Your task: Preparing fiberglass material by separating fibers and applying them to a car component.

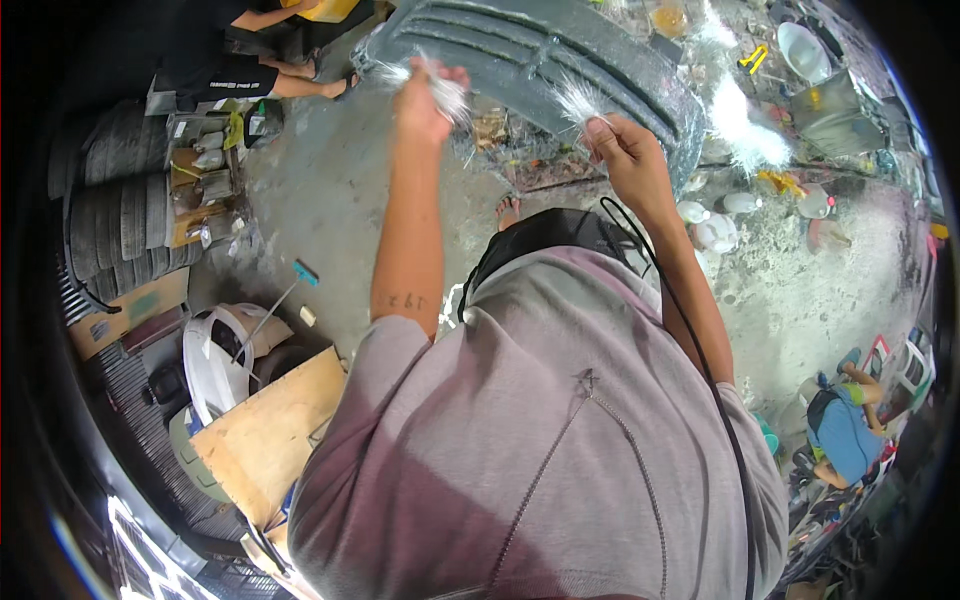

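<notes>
My left hand (422,112), slightly blurred, is closed around a tuft of white fibre strands (450,98), whose ends splay out on both sides of the fingers. In my right hand (630,160) another tuft of white fibre strands (576,104) is pinched between thumb and fingers. Both hands are held up in front of a large dark grey moulded panel (600,62) with long raised ribs. The hands are apart from each other. More white fibre (745,125) lies in a loose heap to the right of the panel.
A yellow-handled tool (753,60), a pale bowl (803,52) and several bottles (715,230) are at the right. Stacked tyres (120,190) stand at the left, near a broom (304,272) and a wooden board (268,430). Other people appear at upper left and lower right (846,435).
</notes>
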The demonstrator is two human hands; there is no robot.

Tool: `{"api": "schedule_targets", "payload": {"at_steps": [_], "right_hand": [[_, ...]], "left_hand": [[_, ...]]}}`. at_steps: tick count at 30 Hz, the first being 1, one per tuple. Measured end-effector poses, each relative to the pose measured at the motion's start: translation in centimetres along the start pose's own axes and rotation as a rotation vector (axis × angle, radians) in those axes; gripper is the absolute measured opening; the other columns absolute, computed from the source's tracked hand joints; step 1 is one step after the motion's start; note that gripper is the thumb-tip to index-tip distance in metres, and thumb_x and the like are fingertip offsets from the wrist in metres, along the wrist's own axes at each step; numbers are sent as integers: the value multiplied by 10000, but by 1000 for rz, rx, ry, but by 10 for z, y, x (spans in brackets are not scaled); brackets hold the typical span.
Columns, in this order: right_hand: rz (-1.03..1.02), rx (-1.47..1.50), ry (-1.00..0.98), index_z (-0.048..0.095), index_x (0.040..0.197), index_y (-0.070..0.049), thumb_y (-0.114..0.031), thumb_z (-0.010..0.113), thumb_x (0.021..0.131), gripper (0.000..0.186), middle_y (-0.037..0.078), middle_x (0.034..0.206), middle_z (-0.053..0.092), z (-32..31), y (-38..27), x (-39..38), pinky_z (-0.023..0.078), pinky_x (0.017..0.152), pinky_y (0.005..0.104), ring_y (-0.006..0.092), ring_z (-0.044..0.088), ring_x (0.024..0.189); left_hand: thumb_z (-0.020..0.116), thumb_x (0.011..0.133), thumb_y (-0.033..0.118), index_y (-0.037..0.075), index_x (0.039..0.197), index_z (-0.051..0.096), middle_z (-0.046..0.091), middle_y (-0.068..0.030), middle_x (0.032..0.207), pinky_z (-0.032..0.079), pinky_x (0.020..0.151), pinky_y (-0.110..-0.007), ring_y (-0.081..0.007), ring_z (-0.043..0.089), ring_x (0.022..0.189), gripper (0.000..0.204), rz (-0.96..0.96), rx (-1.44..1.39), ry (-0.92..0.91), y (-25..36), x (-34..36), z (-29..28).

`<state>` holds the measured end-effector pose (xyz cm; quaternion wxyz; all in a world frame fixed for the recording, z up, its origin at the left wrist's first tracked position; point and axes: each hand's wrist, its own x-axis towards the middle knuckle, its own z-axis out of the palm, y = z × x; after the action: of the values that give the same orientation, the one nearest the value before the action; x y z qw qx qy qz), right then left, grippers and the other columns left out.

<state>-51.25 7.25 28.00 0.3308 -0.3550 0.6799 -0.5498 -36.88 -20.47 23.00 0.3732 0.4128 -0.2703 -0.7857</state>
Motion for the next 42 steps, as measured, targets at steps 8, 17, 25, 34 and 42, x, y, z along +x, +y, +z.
{"api": "schedule_targets", "payload": {"at_steps": [8, 17, 25, 34, 42], "right_hand": [[13, 41, 43, 694, 842, -14, -372, 634, 958, 381, 42, 731, 624, 59, -30, 66, 437, 634, 311, 156, 545, 664], [-3, -334, 283, 695, 863, -2, -392, 725, 892, 392, 51, 684, 630, 105, -20, 76, 454, 596, 299, 127, 581, 640], [148, -171, -67, 646, 905, 46, -281, 555, 1001, 353, 93, 664, 618, 117, -33, 77, 470, 599, 308, 155, 602, 617], [-337, -548, 136, 602, 808, -1, -170, 523, 954, 237, 222, 681, 562, 154, -27, 62, 433, 584, 414, 376, 531, 591], [64, -216, -19, 598, 828, -22, -274, 572, 1024, 320, 19, 690, 585, 122, -39, 56, 415, 603, 261, 82, 545, 659]], "left_hand": [[515, 1018, 470, 1, 1088, 620, 687, -124, 978, 544, 782, -380, -236, 677, 883, 486, -130, 0, -421, -46, -44, 46], [331, 1075, 236, 21, 1043, 522, 650, -188, 1083, 509, 953, -453, -326, 610, 1181, 290, -149, -196, -242, -3, -42, 34], [366, 1048, 220, 65, 1021, 527, 697, -180, 1026, 531, 817, -460, -344, 665, 1008, 225, -203, -304, -384, 1, -37, 30], [435, 990, 253, 86, 817, 527, 515, -38, 659, 495, 861, -562, -291, 644, 897, 258, -348, -495, -29, -7, 21, -14], [479, 1025, 199, -13, 1151, 539, 633, -180, 969, 559, 824, -442, -343, 673, 919, 254, -47, -335, -14, 37, 38, -75]]}}
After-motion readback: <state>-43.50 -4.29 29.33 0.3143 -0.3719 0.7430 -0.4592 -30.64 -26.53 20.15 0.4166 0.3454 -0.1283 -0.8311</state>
